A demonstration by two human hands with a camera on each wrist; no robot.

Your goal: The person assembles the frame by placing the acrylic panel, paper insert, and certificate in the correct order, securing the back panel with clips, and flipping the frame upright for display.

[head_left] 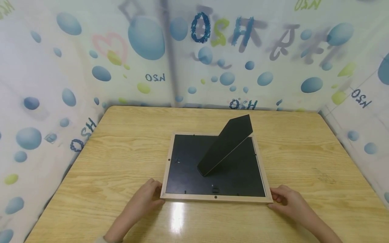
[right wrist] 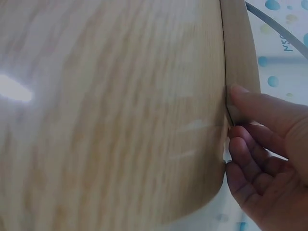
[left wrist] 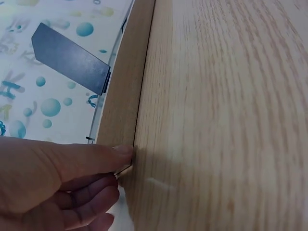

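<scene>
A picture frame with a light wood border lies back side up in front of me. Its black backing board faces upward, and a black easel stand sticks up from it at a slant. My left hand grips the near left corner, its thumb along the front side of the wood in the left wrist view. At the near right corner, my right hand grips the border in the same way, thumb in front and fingers curled by the corner.
The frame is on a wood-grain table. A white curtain printed with blue bubbles and lettering hangs behind the table and along both sides. Light glares off the tabletop near the frame's front edge.
</scene>
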